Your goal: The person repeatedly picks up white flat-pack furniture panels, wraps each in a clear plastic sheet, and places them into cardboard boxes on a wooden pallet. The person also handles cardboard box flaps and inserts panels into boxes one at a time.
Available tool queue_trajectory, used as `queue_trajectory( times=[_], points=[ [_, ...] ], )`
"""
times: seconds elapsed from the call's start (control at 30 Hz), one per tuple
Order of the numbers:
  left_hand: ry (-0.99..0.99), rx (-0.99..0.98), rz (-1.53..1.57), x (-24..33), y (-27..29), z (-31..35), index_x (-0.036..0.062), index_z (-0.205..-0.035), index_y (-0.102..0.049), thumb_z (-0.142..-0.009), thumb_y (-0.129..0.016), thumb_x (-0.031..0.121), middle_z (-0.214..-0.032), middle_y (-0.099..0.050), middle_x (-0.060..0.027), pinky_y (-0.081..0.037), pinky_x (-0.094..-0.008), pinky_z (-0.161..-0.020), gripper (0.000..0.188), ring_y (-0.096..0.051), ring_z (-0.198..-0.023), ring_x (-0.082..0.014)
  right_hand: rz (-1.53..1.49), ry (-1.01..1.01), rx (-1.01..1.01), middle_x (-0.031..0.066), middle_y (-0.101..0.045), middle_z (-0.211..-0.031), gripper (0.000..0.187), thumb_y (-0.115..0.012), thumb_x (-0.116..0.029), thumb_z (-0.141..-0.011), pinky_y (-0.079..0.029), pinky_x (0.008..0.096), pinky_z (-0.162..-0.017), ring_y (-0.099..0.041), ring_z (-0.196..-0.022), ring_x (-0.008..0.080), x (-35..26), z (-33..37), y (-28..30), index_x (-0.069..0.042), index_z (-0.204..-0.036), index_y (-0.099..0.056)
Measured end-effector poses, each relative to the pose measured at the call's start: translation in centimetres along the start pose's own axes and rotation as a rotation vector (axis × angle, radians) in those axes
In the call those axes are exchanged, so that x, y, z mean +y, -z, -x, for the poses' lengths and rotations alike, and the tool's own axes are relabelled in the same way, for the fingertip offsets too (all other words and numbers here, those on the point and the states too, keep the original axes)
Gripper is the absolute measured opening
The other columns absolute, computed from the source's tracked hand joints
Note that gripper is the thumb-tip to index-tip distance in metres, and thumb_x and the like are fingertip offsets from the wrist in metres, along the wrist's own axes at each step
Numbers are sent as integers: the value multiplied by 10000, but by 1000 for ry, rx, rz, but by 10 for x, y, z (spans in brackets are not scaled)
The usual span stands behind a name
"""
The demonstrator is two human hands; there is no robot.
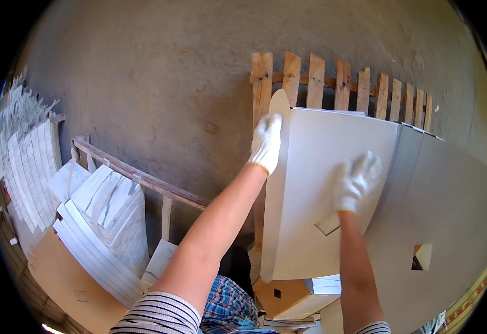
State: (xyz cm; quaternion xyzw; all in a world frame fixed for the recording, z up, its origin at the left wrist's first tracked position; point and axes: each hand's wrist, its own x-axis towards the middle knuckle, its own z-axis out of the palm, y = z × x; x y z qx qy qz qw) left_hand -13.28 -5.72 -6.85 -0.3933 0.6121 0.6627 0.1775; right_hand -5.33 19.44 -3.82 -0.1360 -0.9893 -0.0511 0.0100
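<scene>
A large white cardboard box blank (316,161) with a creased, folded panel spreads across the right side. My left hand (267,142), in a white knitted glove, rests against the narrow flap along the panel's left edge. Its fingers are stretched upward along the flap. On the face of the panel lies my right hand (356,181), also in a white glove; its spread fingers are blurred by motion. Close below that wrist is a small rectangular cut-out (328,224) in the cardboard. A second hole (420,257) shows in the wide panel farther right.
Beyond the cardboard lies a slatted wooden pallet (316,80) on bare concrete floor. White, grey-veined marble-look tiles (112,197) are stacked at left beside a wooden rail (137,175). More upright slabs (34,161) stand at far left. A brown-faced carton (279,295) sits near my legs.
</scene>
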Motion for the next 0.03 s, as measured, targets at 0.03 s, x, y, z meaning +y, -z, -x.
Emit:
queue_trajectory(
  times=[0.03],
  points=[
    [-41,-18,-96,29,-6,-2,21,-1416,-465,-967,-514,518,-1417,-514,-198,-342,-358,-1100,671,-460,-1329,-332,-60,71,-22,159,-217,-1611,746,-489,-536,-954,-111,552,-1193,-134,-1495,374,-38,-3,5,-171,-1559,-250]
  ],
)
